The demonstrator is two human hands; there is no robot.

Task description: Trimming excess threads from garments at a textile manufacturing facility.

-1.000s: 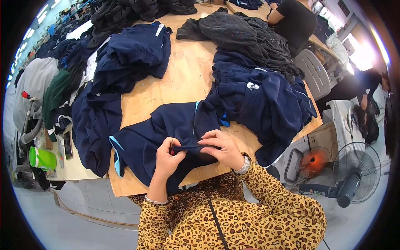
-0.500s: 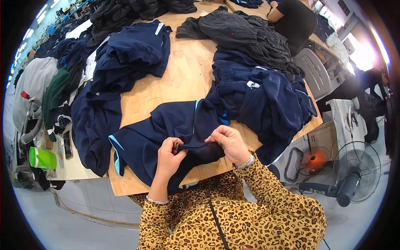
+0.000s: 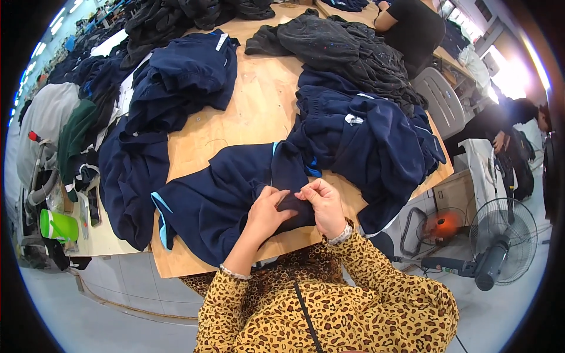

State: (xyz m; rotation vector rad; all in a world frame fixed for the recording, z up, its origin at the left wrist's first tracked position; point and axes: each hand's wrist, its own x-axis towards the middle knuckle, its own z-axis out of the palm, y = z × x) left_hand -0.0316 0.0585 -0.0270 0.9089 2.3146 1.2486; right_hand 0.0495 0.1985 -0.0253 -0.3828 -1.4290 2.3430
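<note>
Top: yellow-tan, leopard print, dark brown and black spots
Front strip: thin, black, zip-like, running lengthwise
Left sleeve: long, same spots
Right sleeve: long, spotted, loosely creased
Cuffs: narrow, pale, whitish-grey
Lower garment: darker brown, ring-like pattern

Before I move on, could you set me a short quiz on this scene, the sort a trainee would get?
1. What colour is the trim on the navy garment beneath the left hand?
a) red
b) light blue
c) yellow

2. True or false: the green bucket is to the left of the navy garment.

3. Which looks nearer the grey chair: the left hand or the right hand?

Key:
1. b
2. True
3. The right hand
</note>
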